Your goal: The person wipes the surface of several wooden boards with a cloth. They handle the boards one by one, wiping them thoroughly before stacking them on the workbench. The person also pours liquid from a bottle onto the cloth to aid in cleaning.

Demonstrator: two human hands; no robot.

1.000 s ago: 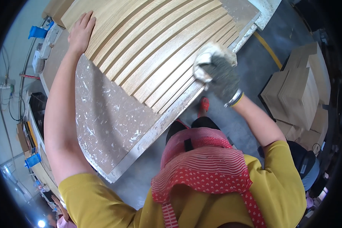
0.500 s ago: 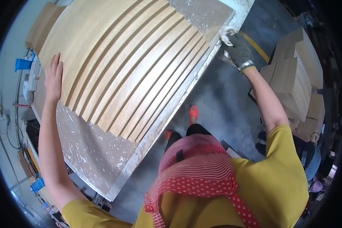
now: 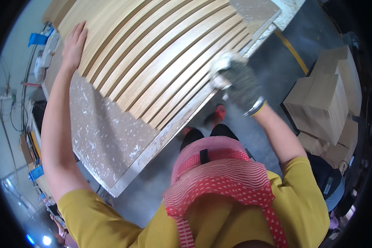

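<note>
Below the camera, a yellow short-sleeved shirt point(image 3: 308, 186) and a red-and-white apron point(image 3: 219, 177) with stripes and small hearts cover the person's front. Ahead of them the right hand point(image 3: 240, 84), in a dark grey knitted glove with a pale, yellow-edged cuff, has its fingers curled round a crumpled white cloth point(image 3: 221, 63). Both are blurred, and the cloth lies over the outer strips of the fanned wooden panels point(image 3: 163, 58), close to the bench edge; how firmly it presses cannot be told. The left hand point(image 3: 73, 47) is bare, its fingers nearly straight and close together, laid flat along the left margin of the widest panel. These pale, grained panels overlap in steps, each baring a long strip, and rest on a brown workbench point(image 3: 97, 128) flecked with white marks and bordered by a scuffed, light-coloured edging. Lower down, red shoes point(image 3: 220, 112) stand on the grey floor point(image 3: 239, 134). Farther off to the right, a yellow line point(image 3: 292, 51) crosses the floor beside stacked brown cartons point(image 3: 318, 97). Away on the left, a blue holder point(image 3: 38, 39) sits just beyond the bench, near the pale wall point(image 3: 18, 62).
</note>
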